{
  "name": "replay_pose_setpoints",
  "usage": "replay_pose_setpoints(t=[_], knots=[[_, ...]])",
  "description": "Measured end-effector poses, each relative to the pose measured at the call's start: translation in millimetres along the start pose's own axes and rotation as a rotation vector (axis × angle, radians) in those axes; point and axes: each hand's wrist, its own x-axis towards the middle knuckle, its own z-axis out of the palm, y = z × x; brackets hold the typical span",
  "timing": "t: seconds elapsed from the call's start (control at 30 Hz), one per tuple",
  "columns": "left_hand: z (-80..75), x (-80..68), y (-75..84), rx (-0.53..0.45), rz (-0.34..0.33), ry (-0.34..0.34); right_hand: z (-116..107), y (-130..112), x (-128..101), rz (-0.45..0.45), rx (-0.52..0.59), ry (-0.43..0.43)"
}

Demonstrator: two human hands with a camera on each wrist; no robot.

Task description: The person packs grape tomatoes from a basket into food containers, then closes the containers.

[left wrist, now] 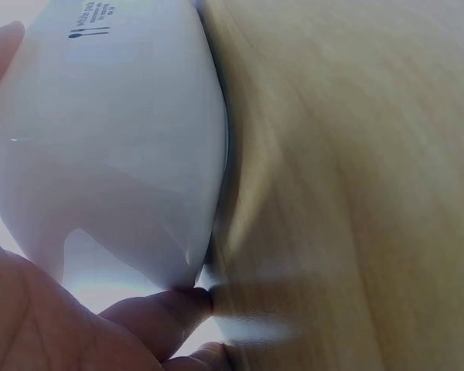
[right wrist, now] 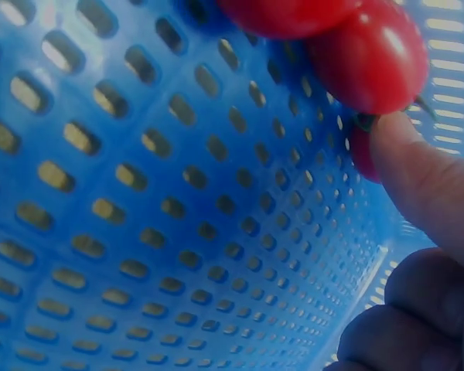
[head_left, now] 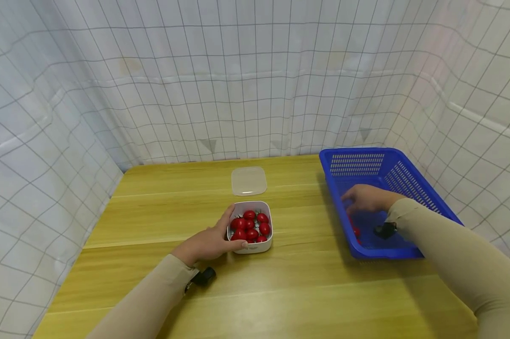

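A white square food container (head_left: 254,248) stands on the table, filled with several red cherry tomatoes (head_left: 249,224). My left hand (head_left: 207,243) grips its left side, thumb along the front and fingers towards the back; the left wrist view shows the container's white wall (left wrist: 124,139) between thumb and fingers. Inside a blue plastic basket (head_left: 392,253), my right hand (head_left: 371,197) reaches down near the left wall. In the right wrist view its thumb (right wrist: 417,166) lies against a partly hidden cherry tomato (right wrist: 362,151), with the other fingers curled below. Two more tomatoes (right wrist: 371,58) sit just beyond.
Behind the container lies a clear, flat lid (head_left: 249,181). More red tomatoes (head_left: 356,231) show by the basket's left wall. The wooden table (head_left: 153,221) is bordered by white checked curtains (head_left: 255,94) at the back and sides.
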Motion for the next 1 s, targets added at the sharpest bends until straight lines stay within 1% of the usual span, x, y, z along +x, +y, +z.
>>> replay_pose_setpoints(t=[0.17, 0.4, 0.7, 0.87, 1.0], knots=[[0.1, 0.4, 0.2, -0.002, 0.003, -0.004, 1.6, 0.3, 2.0, 0.020, -0.012, -0.013], [0.3, 0.2, 0.6, -0.021, 0.003, -0.010, 2.2, 1.9, 3.8, 0.054, 0.002, -0.024], [0.1, 0.2, 0.9, -0.006, 0.006, -0.004, 1.2, 7.9, 2.3, 0.034, -0.044, -0.002], [0.2, 0.4, 0.5, -0.007, 0.007, -0.003, 0.9, 9.5, 0.9, 0.035, -0.040, 0.026], [0.3, 0.5, 0.2, -0.011, 0.005, -0.004, 1.3, 9.6, 1.1, 0.028, -0.047, 0.033]])
